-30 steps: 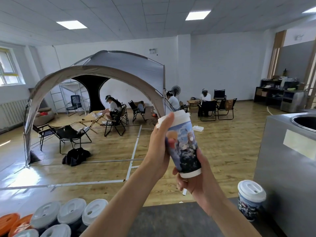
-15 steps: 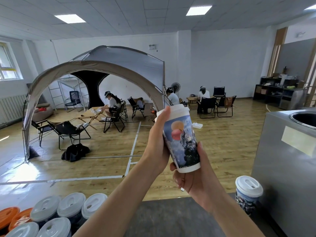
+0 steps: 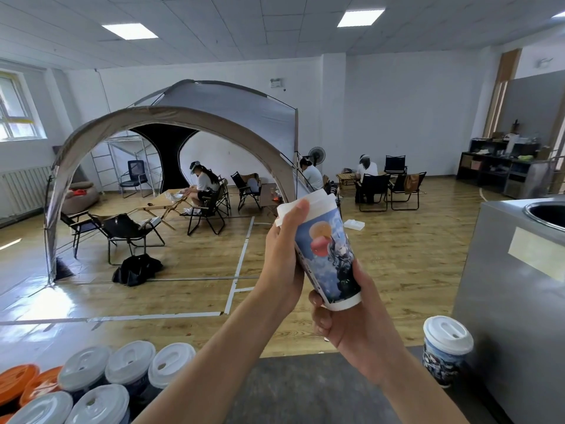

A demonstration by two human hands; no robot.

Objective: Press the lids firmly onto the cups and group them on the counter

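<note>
Since 1 second ago the tall blue printed paper cup (image 3: 328, 258) has tipped further, and its white plastic lid (image 3: 318, 200) now leans far-left, high over the dark grey counter (image 3: 290, 390). The left hand (image 3: 282, 264) wraps the upper wall with its thumb on the lid's rim, and the right hand (image 3: 345, 325) grips the base. I judge the cup light, thin-walled and easily crushed, so I'd press at the stiff rim, not mid-wall. The lid's far edge and the left fingers are hidden, so I cannot tell whether it has sealed.
</note>
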